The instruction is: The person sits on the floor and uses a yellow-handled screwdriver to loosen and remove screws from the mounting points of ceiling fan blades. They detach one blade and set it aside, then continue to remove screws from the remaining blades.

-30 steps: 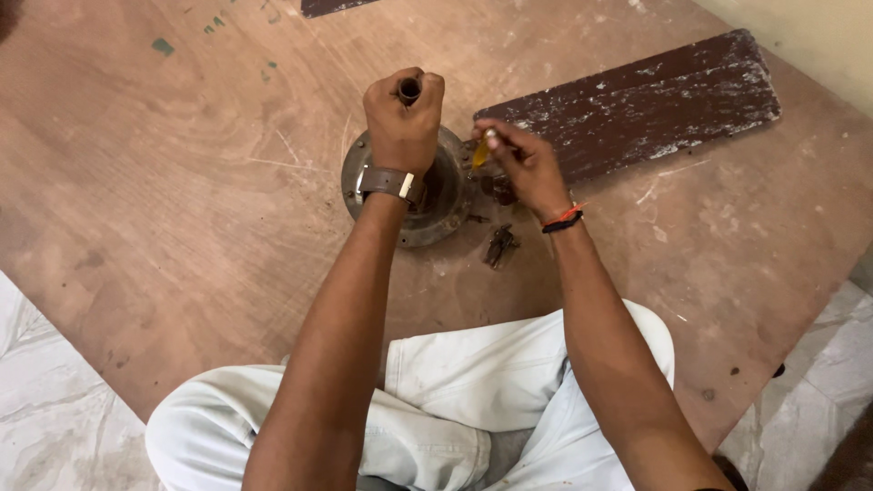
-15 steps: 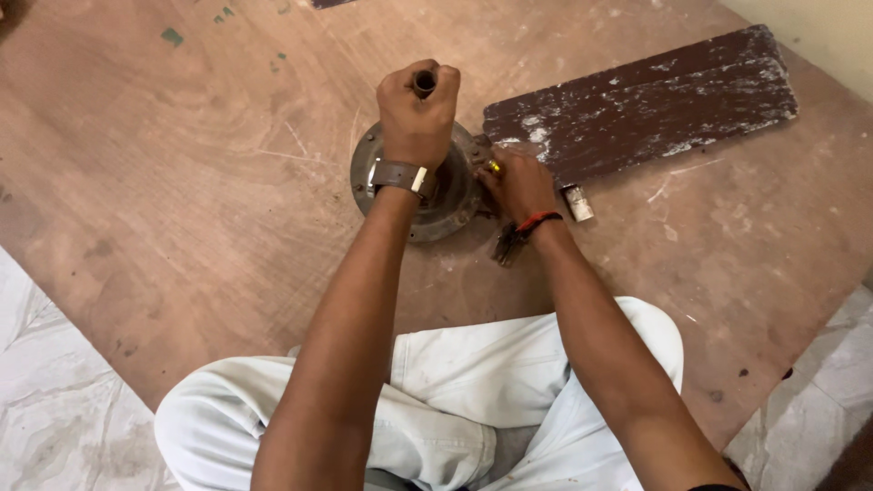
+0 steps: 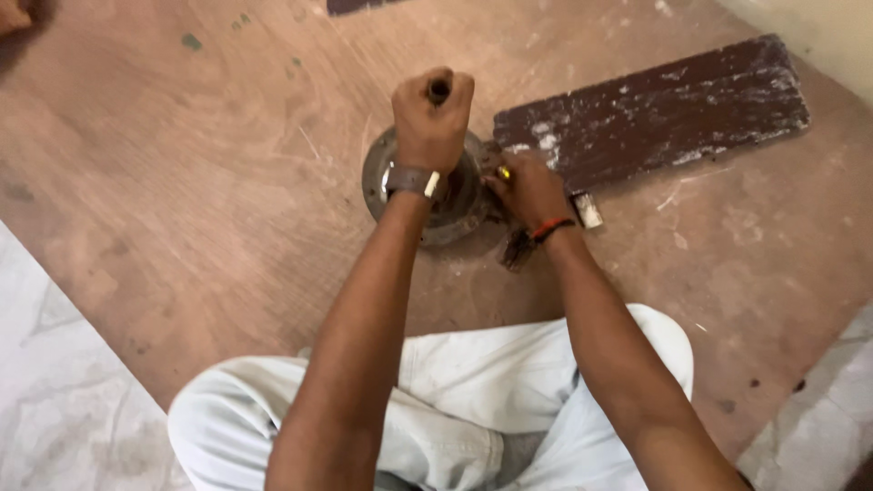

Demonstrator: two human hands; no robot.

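The person sits cross-legged in pale trousers on a plywood board, both arms stretched forward. The right hand is curled, its fingers pressed at the edge of a round grey metal hub; something small and yellow shows between the fingers, though what it is I cannot tell. The left hand is a tight fist round an upright dark rod standing in the hub's middle. If that fist slips or the rod tilts, I judge the hub could skid and nip the right fingers. Beyond lies a paint-flecked dark plank. Counted: one hub, one rod, one plank, two hands.
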